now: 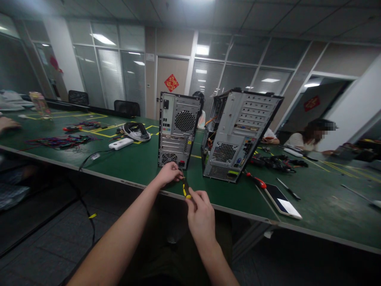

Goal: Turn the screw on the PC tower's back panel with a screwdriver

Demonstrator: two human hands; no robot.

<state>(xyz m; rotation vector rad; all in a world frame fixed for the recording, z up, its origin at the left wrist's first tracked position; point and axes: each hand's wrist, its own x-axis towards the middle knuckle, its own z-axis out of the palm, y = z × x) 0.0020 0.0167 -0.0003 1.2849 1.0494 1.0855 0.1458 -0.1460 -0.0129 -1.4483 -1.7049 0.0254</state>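
Note:
My right hand (202,212) holds a yellow and black screwdriver (186,190) by the end of its handle. The shaft points up toward the lower back panel of the left computer case (178,131). At that case's bottom edge is my left hand (170,174), its fingers pinched near the screwdriver's shaft; what lies between them is too small to make out. The left case stands upright, back panel toward me. A larger case (238,135) stands to its right, slightly tilted in view, with its left side open.
On the green table (143,167) lie a white power strip (121,143), thin wires (64,142), coiled cables (135,131) and black cables (278,162). Red-handled pliers (258,181), a phone (282,200) and a pen (288,188) are at the right. A person (309,137) sits across the table.

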